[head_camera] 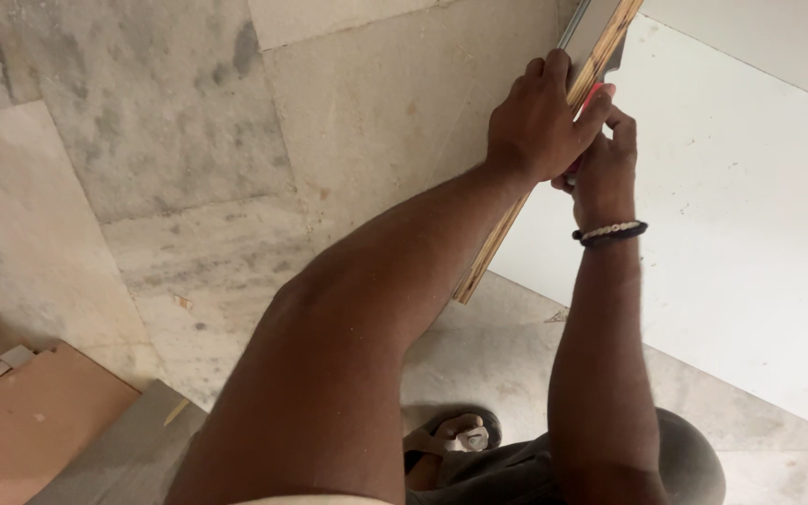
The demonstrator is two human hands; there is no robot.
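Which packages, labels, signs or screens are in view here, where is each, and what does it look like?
None: no package, label, sign or screen shows.
What shows instead: the left hand grips the edge of a white-faced plywood board standing on the stone-tile floor.
The right hand, with bead bracelets at the wrist, holds a small red-tipped tool against that edge.
Brown and grey board offcuts lie lower left.

1. Pale marble-tile floor point(189, 140) — grey-veined, with thin seams between slabs.
2. A large white board point(750, 234) lies flat on it, at right.
3. Brown board point(30, 430) and grey board point(123, 458) lie at lower left — overlapping.
4. A sandalled foot point(455, 435) stands on it.
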